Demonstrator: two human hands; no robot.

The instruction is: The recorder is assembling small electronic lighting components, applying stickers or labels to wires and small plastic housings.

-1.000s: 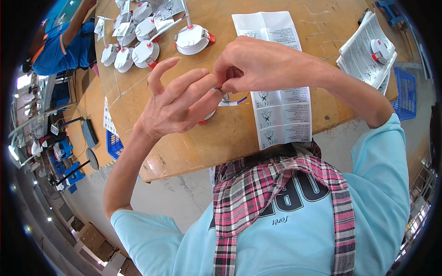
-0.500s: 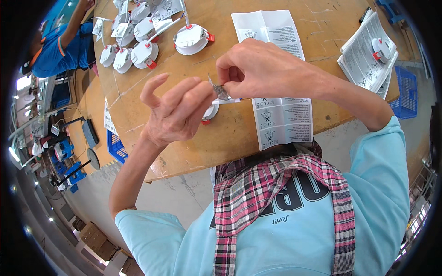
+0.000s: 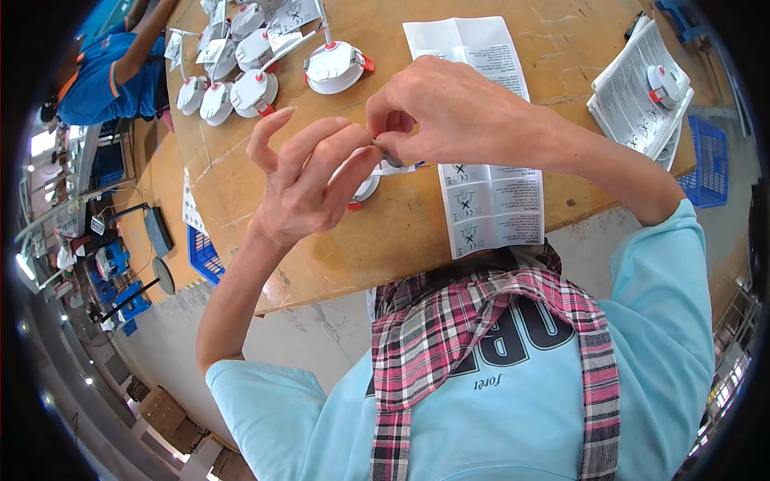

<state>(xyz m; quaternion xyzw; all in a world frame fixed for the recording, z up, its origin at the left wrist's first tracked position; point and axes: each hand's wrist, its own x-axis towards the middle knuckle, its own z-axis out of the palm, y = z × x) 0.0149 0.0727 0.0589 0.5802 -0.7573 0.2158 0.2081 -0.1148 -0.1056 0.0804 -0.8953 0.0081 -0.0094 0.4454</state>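
thumb and forefinger of right hand [image 3: 457, 112] closed on small grey piece [image 3: 392, 161]; left hand [image 3: 305, 178] half-curled, fingertips meeting there, hold unclear. piece just beside partly hidden white lamp [image 3: 369, 187], left of paper sheet [image 3: 497, 210]. two-handed fingering seems underway; calls for steady pinch.

Light over the table [image 3: 577, 64] is bright. Glare marks its near left corner; soft shadow lies toward the near edge. Beyond the left edge, a lamp [image 3: 25, 267] burns white. Fisheye bending is strong, rim black. The small grey piece [image 3: 393, 159] in the right hand [image 3: 449, 112] is indistinct.
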